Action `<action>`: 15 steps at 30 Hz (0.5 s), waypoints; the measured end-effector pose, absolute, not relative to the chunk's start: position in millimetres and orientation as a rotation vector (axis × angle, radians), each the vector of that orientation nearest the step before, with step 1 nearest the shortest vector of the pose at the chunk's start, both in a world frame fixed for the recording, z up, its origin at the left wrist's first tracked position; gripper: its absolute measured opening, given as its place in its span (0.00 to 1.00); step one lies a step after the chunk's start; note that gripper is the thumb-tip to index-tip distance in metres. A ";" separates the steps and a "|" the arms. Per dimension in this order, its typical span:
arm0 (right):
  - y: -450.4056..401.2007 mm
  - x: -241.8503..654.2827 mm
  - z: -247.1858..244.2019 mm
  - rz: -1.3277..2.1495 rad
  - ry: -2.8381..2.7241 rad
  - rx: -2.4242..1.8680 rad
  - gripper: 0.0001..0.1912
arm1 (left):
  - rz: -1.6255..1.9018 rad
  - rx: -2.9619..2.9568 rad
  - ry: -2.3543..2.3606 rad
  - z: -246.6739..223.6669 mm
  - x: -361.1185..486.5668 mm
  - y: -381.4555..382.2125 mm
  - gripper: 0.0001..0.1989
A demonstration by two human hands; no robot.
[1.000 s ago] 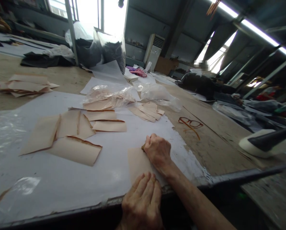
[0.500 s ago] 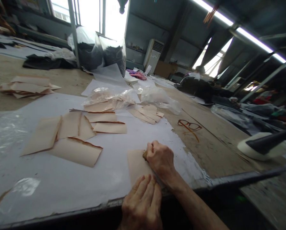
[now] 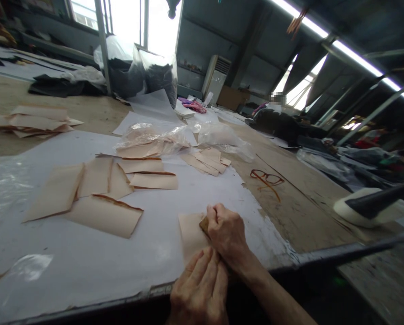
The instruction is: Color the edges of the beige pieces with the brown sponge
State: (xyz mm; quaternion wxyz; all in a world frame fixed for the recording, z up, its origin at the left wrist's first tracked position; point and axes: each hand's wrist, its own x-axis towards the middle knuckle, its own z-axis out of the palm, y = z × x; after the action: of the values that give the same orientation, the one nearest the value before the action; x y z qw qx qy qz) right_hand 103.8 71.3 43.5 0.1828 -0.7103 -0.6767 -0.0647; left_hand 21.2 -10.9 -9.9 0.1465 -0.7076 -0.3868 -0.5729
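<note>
A pale beige flat piece (image 3: 190,232), apparently leather, lies on white sheeting near the table's front edge. My left hand (image 3: 200,286) rests on its lower part with fingers stretched out flat, covering that end. My right hand (image 3: 227,230) is closed around a small brown pad (image 3: 204,225), seemingly pressed to the piece's right side; its material I cannot make out. Left of my hands lie similar beige pieces with brown edges, among them a tilted one (image 3: 105,214), a large one (image 3: 54,189) and narrow strips (image 3: 154,180).
Behind these are clear plastic bags (image 3: 150,135) and a fan of beige pieces (image 3: 206,160). Eyeglasses (image 3: 267,177) lie to the right, with a white and black object (image 3: 367,205) beyond. A stack of pieces (image 3: 35,121) stands far left. A person (image 3: 276,117) is in the background.
My right hand has shifted slightly down along the beige piece, and more of the brown pad shows. My left hand stays almost in place. The view has moved a little.
</note>
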 end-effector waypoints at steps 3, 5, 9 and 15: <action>82.4 94.0 39.3 -0.332 -1.953 -2.075 0.13 | -1.625 -2.059 -1.135 -9.1 20.9 -10.8 0.18; 96.5 91.7 38.8 -0.359 -1.915 -2.114 0.13 | -1.612 -2.072 -1.138 -8.5 20.7 -11.3 0.18; 109.6 100.7 42.8 -0.308 -1.682 -2.156 0.15 | -1.638 -2.059 -1.122 -7.9 20.7 -12.2 0.18; 78.3 106.5 43.7 -0.185 -1.822 -1.952 0.16 | -1.671 -2.017 -1.110 -8.6 21.6 -11.2 0.18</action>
State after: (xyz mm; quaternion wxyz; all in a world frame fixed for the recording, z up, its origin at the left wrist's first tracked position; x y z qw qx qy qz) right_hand 106.5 78.3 43.7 0.2304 -0.7098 -0.6623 -0.0672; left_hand 21.6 -11.2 -8.6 0.1478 -0.7012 -0.3859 -0.5810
